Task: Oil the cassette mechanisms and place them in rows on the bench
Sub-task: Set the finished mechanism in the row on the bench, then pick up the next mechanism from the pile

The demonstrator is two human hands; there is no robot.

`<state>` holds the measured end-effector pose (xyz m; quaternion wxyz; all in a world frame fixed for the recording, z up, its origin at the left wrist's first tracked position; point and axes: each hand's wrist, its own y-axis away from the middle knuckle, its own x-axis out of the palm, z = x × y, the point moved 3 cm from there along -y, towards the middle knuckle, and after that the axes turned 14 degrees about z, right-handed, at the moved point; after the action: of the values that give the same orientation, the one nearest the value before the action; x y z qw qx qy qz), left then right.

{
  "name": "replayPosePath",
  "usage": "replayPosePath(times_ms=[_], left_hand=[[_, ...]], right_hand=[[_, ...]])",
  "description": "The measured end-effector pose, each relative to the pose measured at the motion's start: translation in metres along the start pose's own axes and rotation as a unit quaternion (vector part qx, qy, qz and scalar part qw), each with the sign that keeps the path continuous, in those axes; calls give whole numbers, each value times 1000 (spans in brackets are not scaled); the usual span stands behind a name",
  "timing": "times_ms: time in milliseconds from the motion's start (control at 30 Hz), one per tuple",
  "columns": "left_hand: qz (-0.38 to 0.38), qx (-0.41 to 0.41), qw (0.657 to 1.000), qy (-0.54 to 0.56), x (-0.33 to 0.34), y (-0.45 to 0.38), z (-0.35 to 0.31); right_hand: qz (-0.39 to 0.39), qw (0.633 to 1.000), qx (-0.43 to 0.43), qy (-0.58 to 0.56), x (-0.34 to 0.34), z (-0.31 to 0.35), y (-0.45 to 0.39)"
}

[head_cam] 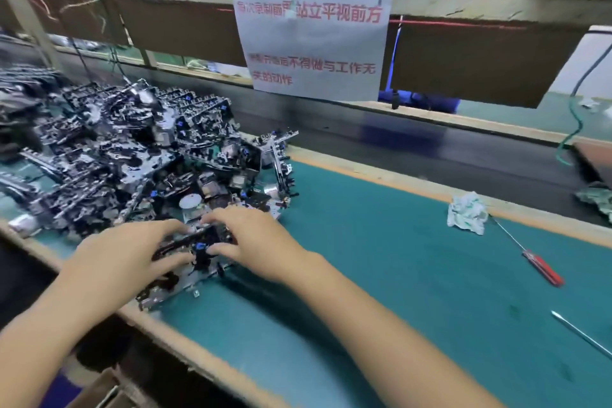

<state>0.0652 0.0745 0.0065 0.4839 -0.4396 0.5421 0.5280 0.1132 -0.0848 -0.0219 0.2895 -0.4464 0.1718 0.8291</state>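
Two hands, left hand (132, 252) and right hand (251, 235), curled round one tape part (195, 255) just beside the big pile (139, 149). Probably light, stiff, pokey, easily bent. Best held by the metal edges.

Factory assembly line: long green-matted wooden workbench (414, 275), heaped black-and-silver metal cassette mechanisms (132, 156), printed white paper notice with red characters (314, 43) overhead.

— What is worn on the arms?
— Nothing can be seen: both forearms are bare up to the frame edge, with no sleeves, gloves, watch or rings on the left hand (129, 255) or right hand (255, 238)
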Motion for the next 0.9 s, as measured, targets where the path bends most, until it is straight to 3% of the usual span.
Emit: replayPosePath(times_ms=[167,267,433,500,633,733,900], left_hand=[[-39,84,995,36,3,-1,12],[-12,98,994,48,4,-8,11],[-13,226,973,37,-6,-21,-58],[-45,310,949,43,-20,-18,-109],[-175,476,861,41,-40,-6,-219],[-229,520,823,-6,-29,1,-287],[-353,574,738,-28,27,22,-360]], right_hand=[[-20,998,-51,-18,-12,8,13],[-50,996,-66,-42,-23,8,39],[-106,992,-31,-67,-54,-12,113],[-139,989,0,-54,-66,-28,152],[-250,965,79,-11,-74,-58,242],[-314,934,152,79,-66,-74,304],[-333,883,255,211,-27,-85,376]])
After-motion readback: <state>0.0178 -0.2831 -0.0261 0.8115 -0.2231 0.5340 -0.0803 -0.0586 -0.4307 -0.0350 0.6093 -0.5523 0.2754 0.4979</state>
